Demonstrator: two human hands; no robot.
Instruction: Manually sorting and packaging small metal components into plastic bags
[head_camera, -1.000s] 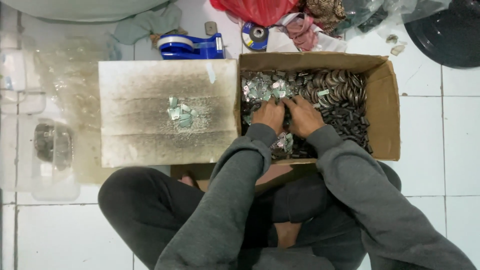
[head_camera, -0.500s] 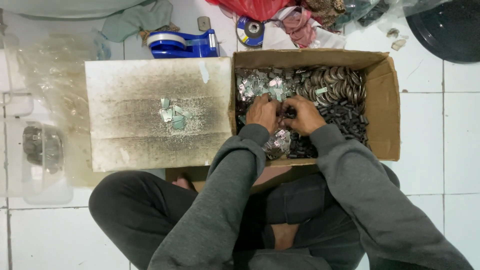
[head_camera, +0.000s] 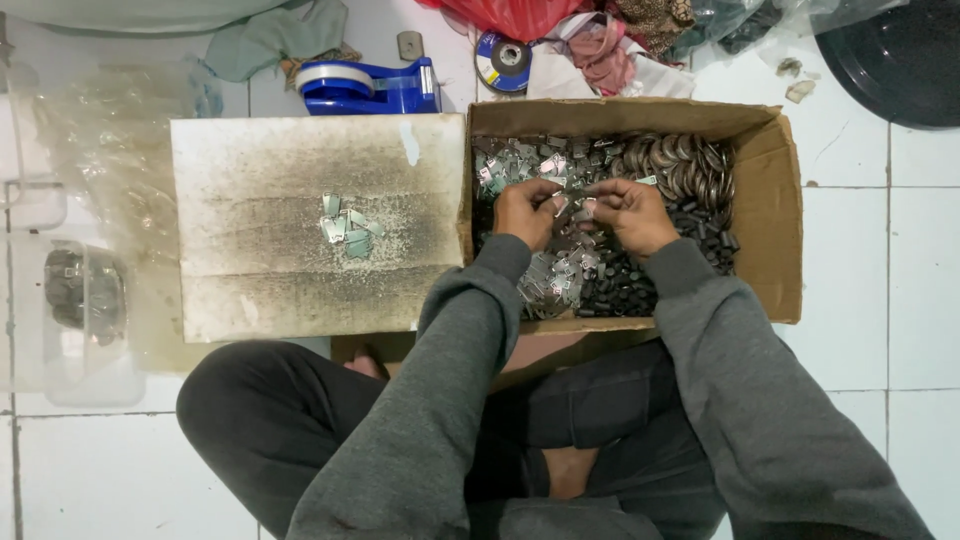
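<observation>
Head view: the cardboard box holds small metal pieces, dark bits and rings. Both hands are inside it; the left hand and right hand pinch small metal pieces between their fingertips. At nine o'clock, touching the box, a stained board carries a few pieces, with bare room around them.

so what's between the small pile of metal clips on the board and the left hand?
Head view: bare stained board, then the cardboard box's left wall. The clip pile lies apart from the left hand, which is inside the box among metal parts.
</observation>
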